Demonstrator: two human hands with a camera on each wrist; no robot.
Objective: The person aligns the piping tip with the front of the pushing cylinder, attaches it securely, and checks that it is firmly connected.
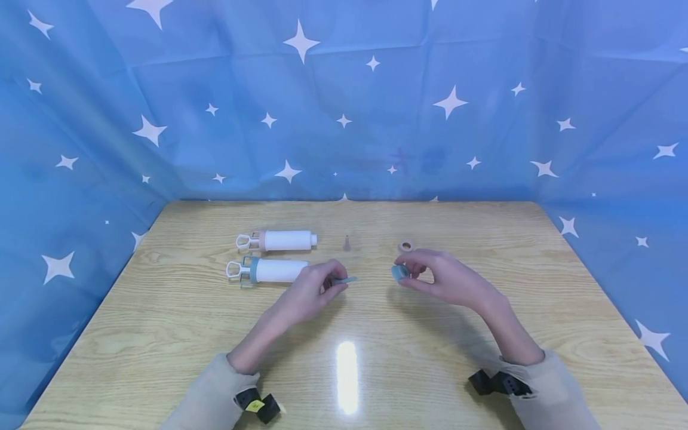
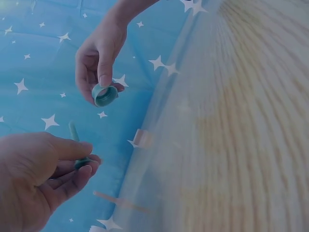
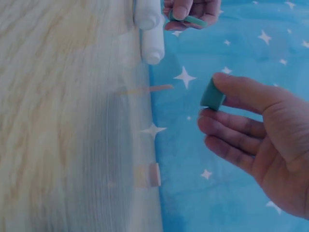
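My left hand [image 1: 309,292] pinches a slim green nozzle [image 2: 73,131] between thumb and fingertips. Its narrow tip points away from the hand and its wider base sits in the grip. Across from it, my right hand [image 1: 448,279] holds a green threaded ring cap [image 2: 105,98] by the rim, with its opening facing the left hand in the left wrist view. The two hands are apart, above the table. Beside the left hand lies a white syringe-like tube with a green collar [image 1: 279,270], its front end hidden behind the hand.
A second white tube with a pink collar [image 1: 287,240] lies behind the first. A pink nozzle [image 1: 346,243] stands on the wooden table [image 1: 161,322], and a pink ring cap [image 1: 406,245] is just beyond the right hand. A blue star-patterned cloth [image 1: 344,143] hangs along the back edge.
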